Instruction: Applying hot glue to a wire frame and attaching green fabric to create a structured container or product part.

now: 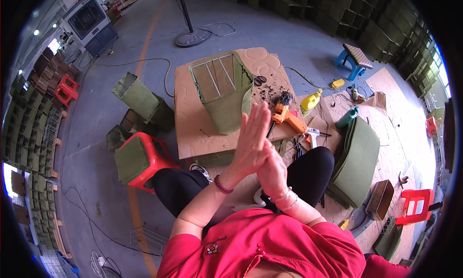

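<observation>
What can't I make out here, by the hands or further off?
In the head view:
Left hand, right hand: overlapped, hiding whether anything lies between.
Green box: its underside, hidden against the cardboard.
Black pole stand: top, cut off by the upper edge.
Dark crumbs: too small to identify.

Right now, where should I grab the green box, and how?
The green box is probably best held by its two side walls, a palm on each, coming from the person's side. It looks upright, with broad, flat walls and its opening up. Avoid the wires in the opening; they look thin.
</observation>
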### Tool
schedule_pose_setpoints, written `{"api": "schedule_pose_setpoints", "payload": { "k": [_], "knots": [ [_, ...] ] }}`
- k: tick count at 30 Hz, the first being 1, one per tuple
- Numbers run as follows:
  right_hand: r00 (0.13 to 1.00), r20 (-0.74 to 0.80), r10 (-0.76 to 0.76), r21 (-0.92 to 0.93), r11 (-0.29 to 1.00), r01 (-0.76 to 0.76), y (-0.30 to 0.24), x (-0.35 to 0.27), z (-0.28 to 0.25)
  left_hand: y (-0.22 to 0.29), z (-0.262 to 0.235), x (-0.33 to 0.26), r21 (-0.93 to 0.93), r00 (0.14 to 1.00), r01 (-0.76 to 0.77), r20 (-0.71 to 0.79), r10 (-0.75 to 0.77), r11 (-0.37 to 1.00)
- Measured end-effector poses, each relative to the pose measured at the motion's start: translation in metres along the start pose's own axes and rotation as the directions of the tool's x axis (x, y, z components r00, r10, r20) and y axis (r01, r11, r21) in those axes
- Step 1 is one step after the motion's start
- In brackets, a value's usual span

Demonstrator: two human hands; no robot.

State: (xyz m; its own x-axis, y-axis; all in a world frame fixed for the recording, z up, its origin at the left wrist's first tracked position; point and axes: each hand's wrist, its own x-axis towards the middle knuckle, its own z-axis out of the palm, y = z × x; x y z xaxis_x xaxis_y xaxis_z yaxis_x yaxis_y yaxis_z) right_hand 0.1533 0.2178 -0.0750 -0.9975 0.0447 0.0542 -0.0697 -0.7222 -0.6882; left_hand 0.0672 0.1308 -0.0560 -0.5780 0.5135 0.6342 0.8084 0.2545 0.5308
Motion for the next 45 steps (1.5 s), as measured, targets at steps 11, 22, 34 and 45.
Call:
{"api": "schedule_pose_setpoints", "payload": {
  "k": [11,22,34,45],
  "knots": [
    [0.955,0.171,-0.242,-0.333,0.898,0.287,-0.026,0.064,-0.017,-0.006,0.002,-0.039,-0.276,0.966,0.056,-0.227,-0.122,0.959],
    [0.951,0.144,-0.275,-0.457,0.834,0.310,0.003,0.176,-0.031,-0.113,-0.051,-0.031,-0.180,0.738,0.512,-0.409,-0.537,0.840],
    [0.556,0.483,-0.676,-0.776,-0.036,0.630,0.001,0.117,-0.026,-0.086,-0.074,-0.038,0.247,0.745,0.264,-0.666,-0.035,0.932],
    [0.464,0.767,-0.442,-0.613,-0.292,0.734,-0.037,0.138,-0.024,-0.073,-0.046,0.009,0.580,0.900,-0.195,-0.215,0.380,0.791]
  ]
}}
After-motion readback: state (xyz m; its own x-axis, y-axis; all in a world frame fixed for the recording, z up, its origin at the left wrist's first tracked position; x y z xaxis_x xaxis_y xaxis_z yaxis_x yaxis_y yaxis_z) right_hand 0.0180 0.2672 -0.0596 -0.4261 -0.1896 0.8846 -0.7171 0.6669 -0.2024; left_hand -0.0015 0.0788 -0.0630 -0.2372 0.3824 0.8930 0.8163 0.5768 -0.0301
